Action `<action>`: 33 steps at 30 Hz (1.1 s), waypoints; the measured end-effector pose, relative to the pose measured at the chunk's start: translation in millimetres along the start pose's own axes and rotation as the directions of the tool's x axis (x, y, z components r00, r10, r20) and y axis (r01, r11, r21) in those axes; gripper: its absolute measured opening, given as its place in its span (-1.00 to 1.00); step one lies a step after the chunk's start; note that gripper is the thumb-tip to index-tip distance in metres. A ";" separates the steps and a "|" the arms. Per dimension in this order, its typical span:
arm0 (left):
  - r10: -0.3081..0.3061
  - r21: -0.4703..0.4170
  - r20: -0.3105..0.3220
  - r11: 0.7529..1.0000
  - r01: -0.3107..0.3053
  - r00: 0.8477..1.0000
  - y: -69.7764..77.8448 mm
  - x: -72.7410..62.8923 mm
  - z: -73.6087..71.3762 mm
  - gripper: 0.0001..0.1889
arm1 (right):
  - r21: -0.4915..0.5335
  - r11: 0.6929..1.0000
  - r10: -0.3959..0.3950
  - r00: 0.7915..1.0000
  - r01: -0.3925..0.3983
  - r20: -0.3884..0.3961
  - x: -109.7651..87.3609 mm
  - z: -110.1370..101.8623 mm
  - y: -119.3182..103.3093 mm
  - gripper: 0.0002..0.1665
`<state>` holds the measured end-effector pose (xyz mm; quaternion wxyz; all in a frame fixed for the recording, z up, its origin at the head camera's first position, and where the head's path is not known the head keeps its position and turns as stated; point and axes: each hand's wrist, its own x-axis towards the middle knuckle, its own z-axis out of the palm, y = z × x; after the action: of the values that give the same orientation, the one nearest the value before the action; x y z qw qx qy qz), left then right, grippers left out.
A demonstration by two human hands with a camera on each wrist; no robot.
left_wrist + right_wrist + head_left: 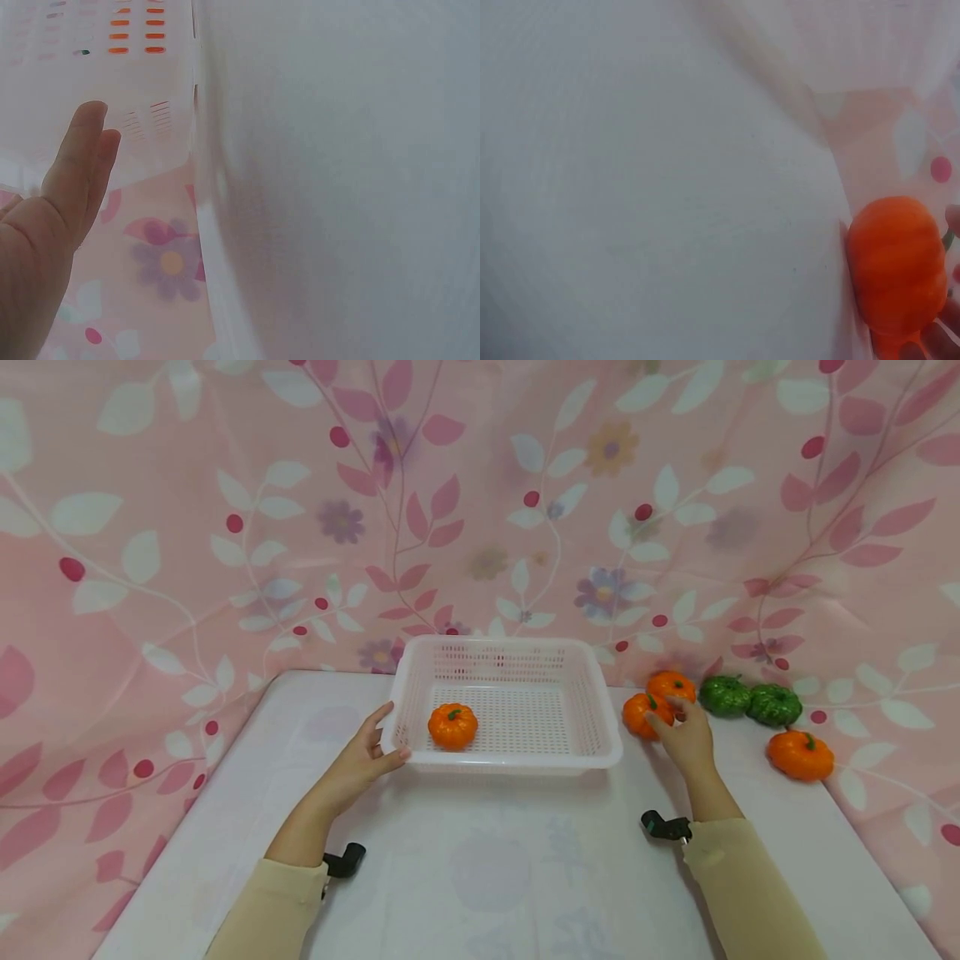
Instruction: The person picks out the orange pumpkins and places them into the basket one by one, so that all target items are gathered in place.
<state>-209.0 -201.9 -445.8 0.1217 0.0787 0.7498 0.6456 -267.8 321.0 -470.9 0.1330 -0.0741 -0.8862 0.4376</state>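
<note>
Resting against the white basket (498, 762), the left hand (363, 752) has fingers fairly straight along its left wall, thumb at the near rim; I'd keep that touch steady so the basket doesn't skid on the table (487, 860). Inside, toward the left, sits the inner orange pumpkin (453, 727). The raised right rim stands in the way of any low path leftward. Just right of it, the nearer orange pumpkin (641, 717) has the right hand's (690, 739) thumb and fingers curled round it; how firmly, I can't tell. I'd grip its sides, clear of the stem, because the farther orange pumpkin (667, 682) crowds it. Further right sit the left green pumpkin (724, 696), the right green pumpkin (775, 705) and, nearer, the outermost orange pumpkin (799, 756).
</note>
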 end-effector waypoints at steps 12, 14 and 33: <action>-0.011 -0.005 0.002 1.000 0.011 1.000 0.3 -0.7 0.3 0.01 | -0.019 0.998 0.053 0.998 -0.053 0.031 1.9 -0.1 2.8 -0.22; -0.011 -0.007 0.003 1.000 0.011 1.000 0.1 -0.4 0.2 0.01 | -0.018 0.998 0.066 0.997 -0.065 0.045 2.5 0.0 3.8 -0.19; -0.015 -0.038 0.007 0.999 0.015 1.000 0.1 -0.2 -0.2 0.02 | -0.001 0.986 0.166 0.980 -0.167 0.109 4.1 1.5 7.1 -0.06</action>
<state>-208.8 -202.1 -445.7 0.1304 0.0728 0.7374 0.6587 -272.0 325.2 -476.8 0.0478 -0.1236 -0.8809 0.4543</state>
